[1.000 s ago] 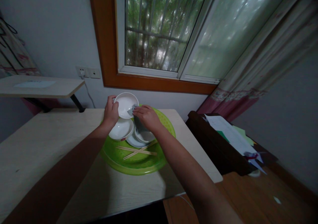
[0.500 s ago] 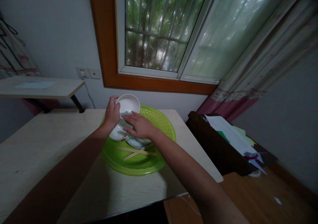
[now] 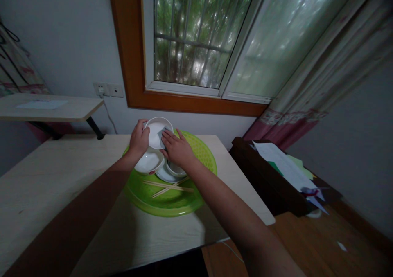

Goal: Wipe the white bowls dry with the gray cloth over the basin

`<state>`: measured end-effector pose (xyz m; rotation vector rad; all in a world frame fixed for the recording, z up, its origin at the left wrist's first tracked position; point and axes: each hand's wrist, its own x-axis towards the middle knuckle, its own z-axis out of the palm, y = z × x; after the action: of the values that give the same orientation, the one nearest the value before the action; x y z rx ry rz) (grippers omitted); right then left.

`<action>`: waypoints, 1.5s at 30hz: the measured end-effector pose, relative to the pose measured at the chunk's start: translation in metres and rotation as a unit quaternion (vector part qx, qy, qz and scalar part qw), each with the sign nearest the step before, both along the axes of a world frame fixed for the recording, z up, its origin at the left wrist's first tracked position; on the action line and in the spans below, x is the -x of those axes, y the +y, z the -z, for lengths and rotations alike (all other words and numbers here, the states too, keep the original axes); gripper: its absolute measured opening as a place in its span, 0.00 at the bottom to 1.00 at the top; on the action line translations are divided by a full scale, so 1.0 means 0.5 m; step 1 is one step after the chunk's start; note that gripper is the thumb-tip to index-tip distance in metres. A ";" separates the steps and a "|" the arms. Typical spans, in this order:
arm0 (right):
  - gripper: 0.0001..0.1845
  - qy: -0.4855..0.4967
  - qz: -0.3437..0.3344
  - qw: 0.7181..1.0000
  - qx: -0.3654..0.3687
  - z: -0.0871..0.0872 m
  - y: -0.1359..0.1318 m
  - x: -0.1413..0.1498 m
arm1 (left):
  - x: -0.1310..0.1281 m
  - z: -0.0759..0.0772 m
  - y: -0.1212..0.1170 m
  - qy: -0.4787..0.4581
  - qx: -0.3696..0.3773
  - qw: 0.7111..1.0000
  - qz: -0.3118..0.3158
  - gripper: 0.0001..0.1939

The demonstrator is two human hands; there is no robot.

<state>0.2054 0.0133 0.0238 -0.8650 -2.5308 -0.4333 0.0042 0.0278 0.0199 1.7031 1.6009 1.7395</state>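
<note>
My left hand (image 3: 139, 138) grips the rim of a white bowl (image 3: 156, 130), which is tilted so its inside faces me. Against the inner right wall of that bowl, my right hand (image 3: 177, 148) presses a small grey cloth (image 3: 161, 134) under its fingers. Below them a second white bowl (image 3: 149, 161) rests on a round green plastic tray (image 3: 166, 211). Partly under my right hand is another bowl (image 3: 175, 170), with a white plate (image 3: 166, 176) beneath it. Wooden chopsticks (image 3: 168, 186) lie crossed at the front of the tray.
The tray stands on a pale wooden desk (image 3: 76, 170) against the wall below a window (image 3: 196, 43). A raised shelf (image 3: 49, 107) is at the left. Beyond the desk's right edge is a dark piece of furniture (image 3: 260, 174) with papers (image 3: 282, 162) on it.
My right hand has moved right and a little up, from the bowl's lower edge to its inner right side. The grey cloth now shows clearly inside. My left hand stays on the bowl.
</note>
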 end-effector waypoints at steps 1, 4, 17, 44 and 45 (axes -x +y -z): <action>0.26 -0.002 -0.002 1.000 -0.002 0.000 0.000 0.000 | 0.000 0.000 0.000 -0.002 -0.001 1.000 -0.001 0.15; 0.19 -0.015 -0.022 1.000 -0.003 0.002 0.003 0.003 | 0.001 -0.002 -0.001 -0.006 -0.002 1.000 -0.007 0.15; 0.12 -0.010 -0.062 0.998 -0.024 -0.020 0.022 -0.022 | 0.002 -0.002 0.007 -0.177 0.035 0.978 0.106 0.16; 0.32 -0.048 -0.029 0.998 -0.010 -0.013 -0.023 0.009 | 0.004 0.003 0.006 -0.089 0.026 0.995 0.032 0.16; 0.34 -0.042 -0.037 0.998 -0.001 -0.011 -0.024 0.011 | 0.004 0.002 0.005 -0.087 0.024 0.995 0.031 0.16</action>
<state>0.1998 0.0014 0.0294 -0.7648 -2.6295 -0.4584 0.0022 0.0303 0.0190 1.5167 1.4868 1.7525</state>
